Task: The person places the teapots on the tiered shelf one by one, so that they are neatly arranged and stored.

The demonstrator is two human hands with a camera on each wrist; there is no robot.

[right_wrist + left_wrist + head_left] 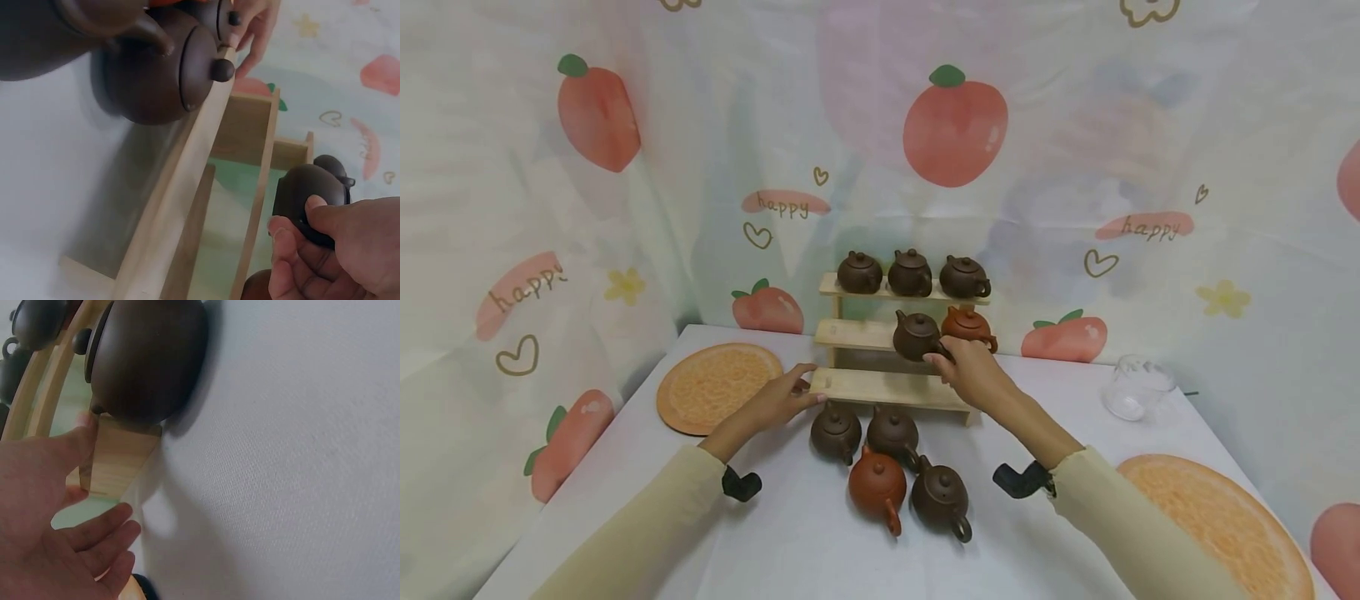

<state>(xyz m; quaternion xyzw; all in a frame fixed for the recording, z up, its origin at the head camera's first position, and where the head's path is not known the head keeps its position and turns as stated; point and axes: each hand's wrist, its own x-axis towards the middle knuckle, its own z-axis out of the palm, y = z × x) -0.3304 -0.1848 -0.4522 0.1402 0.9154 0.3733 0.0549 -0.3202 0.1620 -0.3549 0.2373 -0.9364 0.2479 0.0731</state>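
Observation:
My right hand (976, 373) pinches a dark brown teapot (916, 335) by its handle, at the middle step of a wooden three-step display stand (880, 385). Right beside it on that step sits a reddish teapot (966, 323), partly hidden by the hand. My left hand (778, 402) holds the left end of the lowest step between thumb and forefinger, while its other fingers (103, 540) spread loosely. On the top step stand three dark teapots (910, 273). In front of the stand, on the table, are a reddish teapot (877, 483) and three dark teapots (940, 493).
An orange round mat (718, 385) lies at the table's left, and another round mat (1217, 517) at the right front. Toward the back right is a clear glass vessel (1138, 387). Behind the table hangs a fruit-patterned cloth (865, 125).

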